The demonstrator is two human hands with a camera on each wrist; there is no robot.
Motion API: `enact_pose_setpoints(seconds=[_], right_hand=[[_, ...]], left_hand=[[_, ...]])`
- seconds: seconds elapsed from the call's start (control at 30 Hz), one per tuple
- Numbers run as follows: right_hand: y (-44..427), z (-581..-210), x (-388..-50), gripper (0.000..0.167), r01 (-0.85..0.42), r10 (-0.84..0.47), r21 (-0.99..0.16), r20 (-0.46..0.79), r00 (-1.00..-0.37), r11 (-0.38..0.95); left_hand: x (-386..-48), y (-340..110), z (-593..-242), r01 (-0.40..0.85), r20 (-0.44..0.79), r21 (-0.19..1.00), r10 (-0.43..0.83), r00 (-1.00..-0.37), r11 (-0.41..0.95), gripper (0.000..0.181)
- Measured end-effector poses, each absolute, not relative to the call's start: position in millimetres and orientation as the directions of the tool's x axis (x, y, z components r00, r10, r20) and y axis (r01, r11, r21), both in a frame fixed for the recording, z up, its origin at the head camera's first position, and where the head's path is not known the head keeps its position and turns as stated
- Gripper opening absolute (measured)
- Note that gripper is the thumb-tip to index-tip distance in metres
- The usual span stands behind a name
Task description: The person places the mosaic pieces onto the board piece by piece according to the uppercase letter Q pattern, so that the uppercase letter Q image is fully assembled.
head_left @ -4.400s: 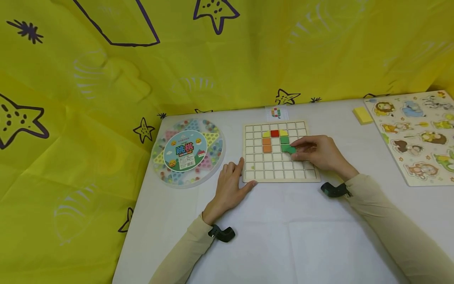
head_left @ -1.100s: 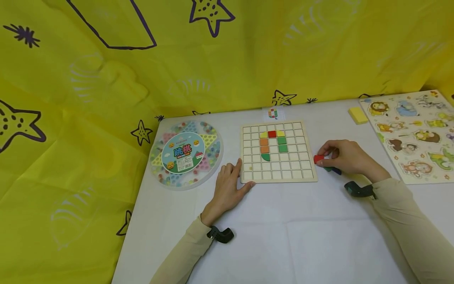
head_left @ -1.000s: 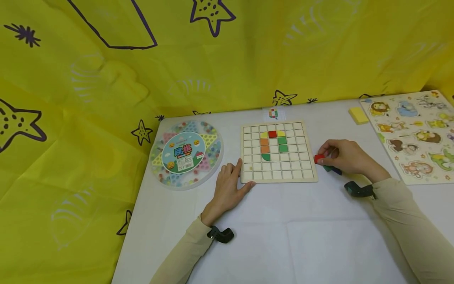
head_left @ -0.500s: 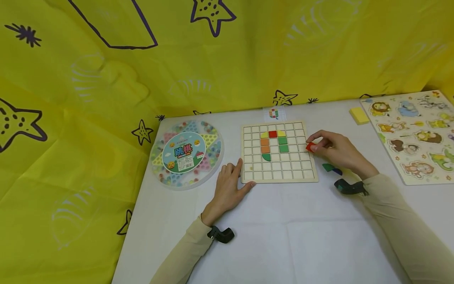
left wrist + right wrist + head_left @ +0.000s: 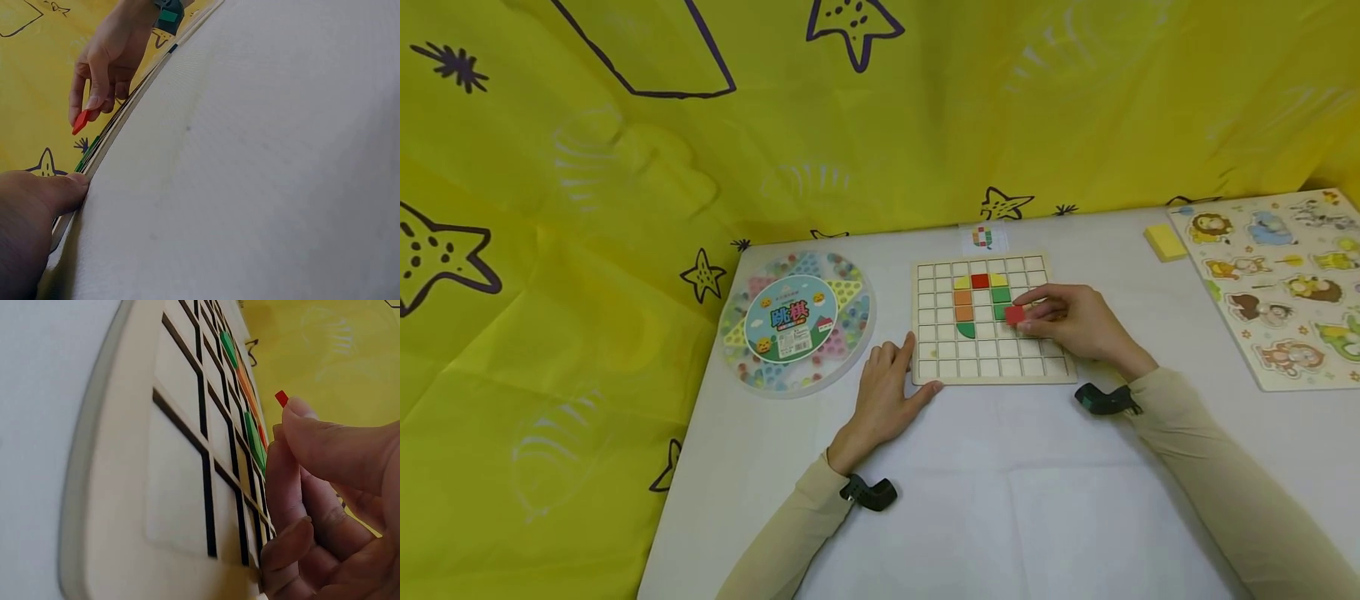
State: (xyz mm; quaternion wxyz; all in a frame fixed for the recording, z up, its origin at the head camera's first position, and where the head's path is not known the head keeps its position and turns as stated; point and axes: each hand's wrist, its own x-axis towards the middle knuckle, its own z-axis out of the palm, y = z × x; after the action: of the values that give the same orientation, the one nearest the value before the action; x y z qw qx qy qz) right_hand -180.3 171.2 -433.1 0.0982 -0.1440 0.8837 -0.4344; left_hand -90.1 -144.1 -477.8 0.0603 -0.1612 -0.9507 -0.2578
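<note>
A wooden grid board [image 5: 980,368] lies on the white table, with red, yellow, orange and green tiles set in an arch. The last piece of its left column is a green rounded tile [image 5: 966,330]. Between thumb and fingertips my right hand [image 5: 1078,325] pinches a red square tile [image 5: 1015,314] over the board, just right of the lower green square [image 5: 999,311]. The left wrist view shows this red tile [image 5: 80,122] raised off the board. My left hand [image 5: 883,398] rests at the board's lower left corner, index finger and thumb spread along its edges.
A small pattern card [image 5: 983,239] lies behind the board. To the left is a round clear Chinese checkers box [image 5: 790,321]. A yellow block [image 5: 1165,242] and an animal puzzle board [image 5: 1277,287] lie at the right. A yellow curtain [image 5: 880,150] hangs behind.
The green piece pinched earlier now sits under the orange tiles. My right hand took a red tile from the table right of the board and moved left over the grid. My left hand stayed.
</note>
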Motion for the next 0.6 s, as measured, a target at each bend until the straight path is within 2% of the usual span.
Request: enact_pose_setpoints(seconds=[0.37,0.6], right_hand=[[149,-441,-181,0.03,-0.269,-0.401,-0.769,0.019,-0.916,0.579],[139,-444,-181,0.026,-0.29,-0.409,-0.739,0.022,-0.912,0.608]], left_hand=[[-90,-144,-476,0.345,0.209,0.466,0.277,-0.938,0.815,0.084],[-90,-144,-476,0.336,0.196,0.474,0.275,-0.941,0.814,0.084]])
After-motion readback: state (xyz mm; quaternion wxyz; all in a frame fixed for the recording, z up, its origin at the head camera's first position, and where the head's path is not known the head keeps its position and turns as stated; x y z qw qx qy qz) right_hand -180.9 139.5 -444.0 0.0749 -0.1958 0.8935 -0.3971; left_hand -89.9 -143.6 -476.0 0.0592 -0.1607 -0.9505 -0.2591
